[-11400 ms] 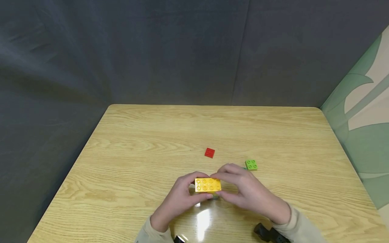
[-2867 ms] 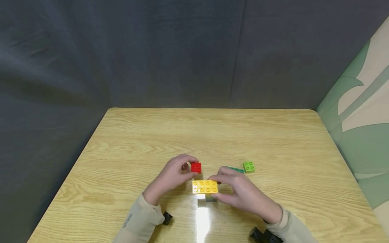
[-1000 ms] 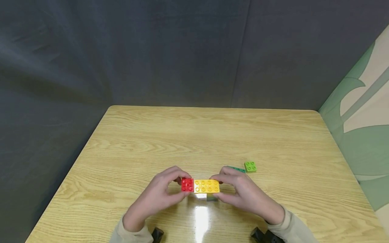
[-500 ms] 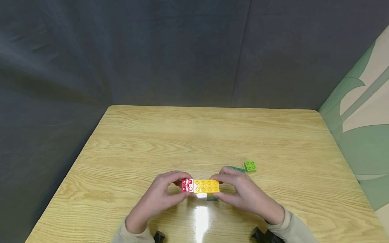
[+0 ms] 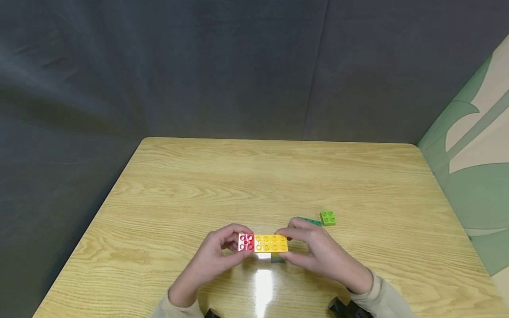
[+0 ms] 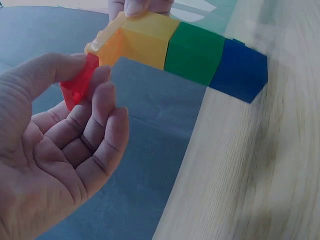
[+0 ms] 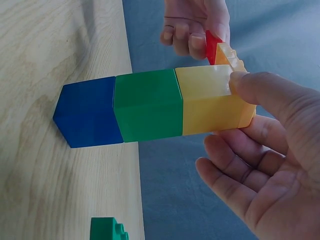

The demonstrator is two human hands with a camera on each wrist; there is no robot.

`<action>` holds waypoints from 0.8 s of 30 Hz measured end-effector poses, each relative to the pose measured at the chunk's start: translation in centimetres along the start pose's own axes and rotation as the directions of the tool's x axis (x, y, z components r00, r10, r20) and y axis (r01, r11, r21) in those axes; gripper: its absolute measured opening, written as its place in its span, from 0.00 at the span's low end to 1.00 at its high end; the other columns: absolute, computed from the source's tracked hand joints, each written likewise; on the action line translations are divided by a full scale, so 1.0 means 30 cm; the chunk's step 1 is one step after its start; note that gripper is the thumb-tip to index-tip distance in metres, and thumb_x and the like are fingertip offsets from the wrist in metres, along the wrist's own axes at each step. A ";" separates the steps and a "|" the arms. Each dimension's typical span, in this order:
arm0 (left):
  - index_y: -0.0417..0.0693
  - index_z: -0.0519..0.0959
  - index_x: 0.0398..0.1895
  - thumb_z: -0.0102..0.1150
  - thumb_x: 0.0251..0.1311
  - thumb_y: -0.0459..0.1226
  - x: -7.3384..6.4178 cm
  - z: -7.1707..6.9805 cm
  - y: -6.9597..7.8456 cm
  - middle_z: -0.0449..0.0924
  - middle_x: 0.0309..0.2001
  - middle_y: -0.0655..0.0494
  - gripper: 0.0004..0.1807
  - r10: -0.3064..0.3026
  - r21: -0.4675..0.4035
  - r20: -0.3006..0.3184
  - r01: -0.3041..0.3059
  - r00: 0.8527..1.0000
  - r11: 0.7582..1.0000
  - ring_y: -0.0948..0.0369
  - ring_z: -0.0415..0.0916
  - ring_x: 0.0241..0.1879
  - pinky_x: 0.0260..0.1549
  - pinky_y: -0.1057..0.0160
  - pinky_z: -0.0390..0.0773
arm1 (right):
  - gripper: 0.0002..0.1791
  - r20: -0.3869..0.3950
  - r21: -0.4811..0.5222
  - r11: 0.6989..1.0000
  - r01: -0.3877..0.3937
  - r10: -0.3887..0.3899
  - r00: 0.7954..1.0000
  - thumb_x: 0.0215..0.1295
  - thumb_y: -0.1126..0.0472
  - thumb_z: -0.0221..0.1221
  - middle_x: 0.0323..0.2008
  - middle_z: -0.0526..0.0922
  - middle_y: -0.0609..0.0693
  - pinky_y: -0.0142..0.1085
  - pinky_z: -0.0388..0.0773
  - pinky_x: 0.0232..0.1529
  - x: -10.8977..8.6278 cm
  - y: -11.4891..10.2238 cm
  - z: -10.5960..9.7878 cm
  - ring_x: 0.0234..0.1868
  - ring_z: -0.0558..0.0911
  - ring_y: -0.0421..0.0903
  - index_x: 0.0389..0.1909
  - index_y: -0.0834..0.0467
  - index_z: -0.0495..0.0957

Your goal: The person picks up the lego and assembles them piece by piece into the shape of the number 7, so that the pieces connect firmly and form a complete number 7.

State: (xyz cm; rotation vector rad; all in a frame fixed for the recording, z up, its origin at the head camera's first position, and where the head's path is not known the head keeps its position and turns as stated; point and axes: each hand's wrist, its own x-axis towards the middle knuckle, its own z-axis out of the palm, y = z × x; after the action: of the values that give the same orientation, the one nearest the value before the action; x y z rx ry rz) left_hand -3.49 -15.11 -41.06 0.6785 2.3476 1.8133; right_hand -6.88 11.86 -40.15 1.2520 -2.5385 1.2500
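My left hand pinches a thin red toy-brick plate between thumb and fingers. The red plate lies end to end with a longer yellow plate, its edge right at the yellow one's left end. My right hand grips the other end of that yellow plate, thumb in front and fingers behind. Under it stands an upright stack: a yellow brick, a green brick and a blue brick lowest, at the table. The yellow plate juts out leftward from the stack.
Behind my right hand lie a dark green brick, partly hidden, and a light green brick on the wooden table. A dark cloth hangs beyond the far edge. Black devices sit by my wrists.
The red plate, earlier lying behind the stack, was picked up by my left hand and brought against the yellow plate's left end. Lately its tilt shifts slightly; my right hand keeps its hold.
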 end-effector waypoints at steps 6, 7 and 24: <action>0.35 0.74 0.52 0.64 0.58 0.28 -0.003 0.007 -0.007 0.83 0.35 0.39 0.19 -0.052 -0.197 0.047 0.060 0.998 0.979 0.55 0.82 0.33 0.31 0.64 0.83 | 0.18 0.001 0.023 1.000 -0.005 0.005 1.000 0.54 0.60 0.71 0.34 0.75 0.37 0.26 0.73 0.24 -0.001 0.001 0.002 0.29 0.68 0.33 0.48 0.53 0.83; 0.33 0.74 0.53 0.63 0.58 0.27 -0.003 0.008 -0.009 0.83 0.37 0.37 0.19 -0.057 -0.223 0.051 0.067 0.997 0.972 0.53 0.82 0.34 0.33 0.62 0.84 | 0.19 0.001 0.024 1.000 -0.006 0.006 1.000 0.54 0.60 0.71 0.34 0.75 0.37 0.26 0.73 0.24 -0.001 0.001 0.002 0.28 0.69 0.32 0.48 0.53 0.83; 0.28 0.72 0.51 0.62 0.52 0.19 0.004 0.053 -0.002 0.81 0.40 0.32 0.21 -0.107 -0.319 -0.015 0.097 0.994 0.943 0.65 0.82 0.34 0.33 0.65 0.83 | 0.18 0.016 0.020 0.999 -0.025 0.024 1.000 0.56 0.59 0.71 0.34 0.74 0.36 0.27 0.73 0.24 0.002 -0.003 0.000 0.29 0.69 0.33 0.48 0.51 0.83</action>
State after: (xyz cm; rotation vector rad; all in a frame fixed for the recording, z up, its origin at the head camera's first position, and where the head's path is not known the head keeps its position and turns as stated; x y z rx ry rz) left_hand -3.07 -13.64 -41.55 0.4792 1.9947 2.0994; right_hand -6.86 11.79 -40.06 1.2435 -2.5663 1.2792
